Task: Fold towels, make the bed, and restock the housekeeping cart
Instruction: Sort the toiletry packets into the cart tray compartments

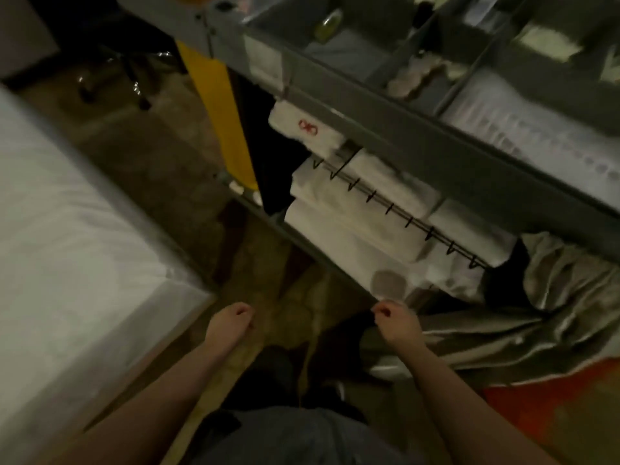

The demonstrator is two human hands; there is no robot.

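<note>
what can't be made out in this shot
Head view, dim and blurred:
Tray contents: blurred, cut by the top edge.
Red mark on a towel: too blurred to read.
Depth of the towel stacks: hidden under the tray.
Right hand: whether its grip holds anything is lost in blur.
Bed: cut by the left edge.

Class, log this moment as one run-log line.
left hand: empty; right hand: grip unclear, by grey housekeeping cart; folded white towels: shelved
</note>
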